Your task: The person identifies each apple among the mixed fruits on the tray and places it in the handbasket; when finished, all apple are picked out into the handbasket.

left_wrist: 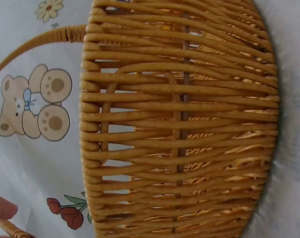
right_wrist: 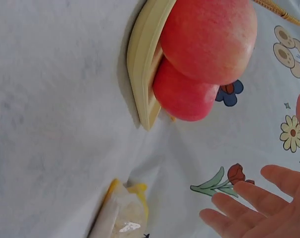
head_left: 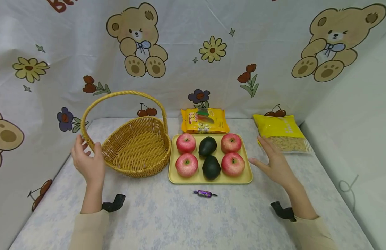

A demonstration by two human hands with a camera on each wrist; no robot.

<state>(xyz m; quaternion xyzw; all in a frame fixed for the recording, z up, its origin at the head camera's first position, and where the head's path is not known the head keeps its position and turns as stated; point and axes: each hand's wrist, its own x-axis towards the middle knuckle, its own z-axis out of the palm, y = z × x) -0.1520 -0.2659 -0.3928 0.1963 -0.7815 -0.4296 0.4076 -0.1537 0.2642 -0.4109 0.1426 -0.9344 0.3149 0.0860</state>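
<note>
A woven wicker basket (head_left: 143, 149) with a tall arched handle (head_left: 127, 93) stands at the left. My left hand (head_left: 89, 163) is at the near left end of the handle, thumb and fingers apart on either side of it; whether they touch it is unclear. In the left wrist view, the basket's woven side (left_wrist: 179, 119) fills the middle, with a fingertip (left_wrist: 2, 206) beside the handle. My right hand (head_left: 278, 165) hovers right of the yellow tray (head_left: 209, 180), fingers spread, holding nothing. Red apples (head_left: 187, 165) and dark green avocados (head_left: 211, 167) lie on that tray.
An orange-yellow packet (head_left: 204, 121) with a mango picture lies behind the tray. A yellow and clear bag (head_left: 281, 133) rests at the back right, past my right hand. One purple-wrapped candy (head_left: 204, 193) lies in front of the tray. A bear-printed cloth (head_left: 180, 90) hangs behind.
</note>
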